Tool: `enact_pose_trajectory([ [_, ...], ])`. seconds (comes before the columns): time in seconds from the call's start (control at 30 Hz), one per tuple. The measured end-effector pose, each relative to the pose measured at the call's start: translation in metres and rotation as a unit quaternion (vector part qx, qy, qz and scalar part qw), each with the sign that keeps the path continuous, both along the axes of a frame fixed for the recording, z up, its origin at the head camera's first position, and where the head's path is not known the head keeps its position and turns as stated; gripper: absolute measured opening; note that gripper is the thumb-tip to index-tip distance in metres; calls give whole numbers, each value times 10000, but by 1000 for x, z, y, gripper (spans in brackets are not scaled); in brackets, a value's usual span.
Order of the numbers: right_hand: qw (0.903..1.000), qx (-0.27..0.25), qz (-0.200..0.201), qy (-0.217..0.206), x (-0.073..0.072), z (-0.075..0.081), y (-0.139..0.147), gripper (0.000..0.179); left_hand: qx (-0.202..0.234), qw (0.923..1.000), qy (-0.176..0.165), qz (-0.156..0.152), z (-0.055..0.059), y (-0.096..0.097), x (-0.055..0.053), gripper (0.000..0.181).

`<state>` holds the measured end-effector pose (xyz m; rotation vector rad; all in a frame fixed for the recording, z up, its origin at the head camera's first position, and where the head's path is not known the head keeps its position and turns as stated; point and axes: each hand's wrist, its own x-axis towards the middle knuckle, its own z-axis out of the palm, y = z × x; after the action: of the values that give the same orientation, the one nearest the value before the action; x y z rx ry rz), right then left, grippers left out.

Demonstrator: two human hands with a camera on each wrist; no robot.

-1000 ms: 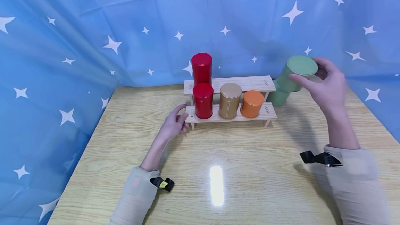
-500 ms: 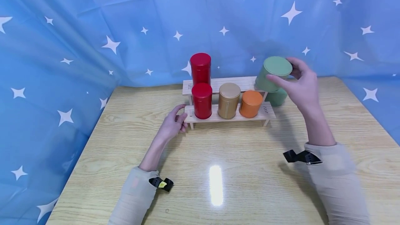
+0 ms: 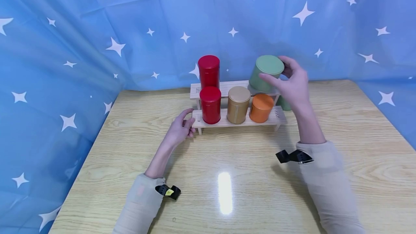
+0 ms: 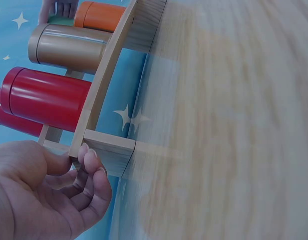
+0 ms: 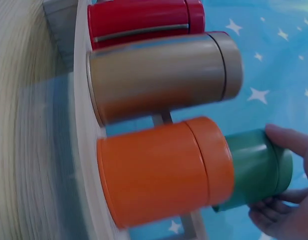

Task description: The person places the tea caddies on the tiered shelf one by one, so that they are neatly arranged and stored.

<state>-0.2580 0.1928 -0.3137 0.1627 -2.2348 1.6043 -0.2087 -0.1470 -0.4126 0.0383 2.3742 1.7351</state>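
Observation:
In the head view my right hand (image 3: 294,82) grips a green tin (image 3: 266,69) near its lid, thumb in front and fingers behind. The tin leans slightly over the right part of the upper wooden shelf (image 3: 231,86). In the right wrist view, the orange tin (image 5: 163,172) partly hides that green tin's base. At the other side my left hand (image 3: 180,127) pinches the left end of the lower wooden shelf (image 3: 278,116) between thumb and fingers. On this lower shelf stand a red tin (image 3: 210,105), a gold tin (image 3: 238,105) and the orange tin.
Another red tin (image 3: 209,69) stands on the upper shelf at the left. Behind the shelf's right end, a second green tin (image 3: 285,104) is mostly hidden by my right hand and the shelf. A blue star-patterned cloth (image 3: 156,28) hangs behind the wooden table (image 3: 130,133).
My right hand has carried the green tin leftward, from above the second green tin to over the upper shelf's right part. My left hand has kept its hold on the lower shelf.

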Motion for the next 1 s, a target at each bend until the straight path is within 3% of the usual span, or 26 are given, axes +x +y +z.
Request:
enact_pose_trajectory([
  [0.73,9982,292,482,-192,-13,-4,-54,73,135,9998,-118,-31,-2,-1,0,49],
  [1.0,9955,656,621,-295,-17,-11,-62,76,253,9994,-214,-61,0,-1,-1,50],
])
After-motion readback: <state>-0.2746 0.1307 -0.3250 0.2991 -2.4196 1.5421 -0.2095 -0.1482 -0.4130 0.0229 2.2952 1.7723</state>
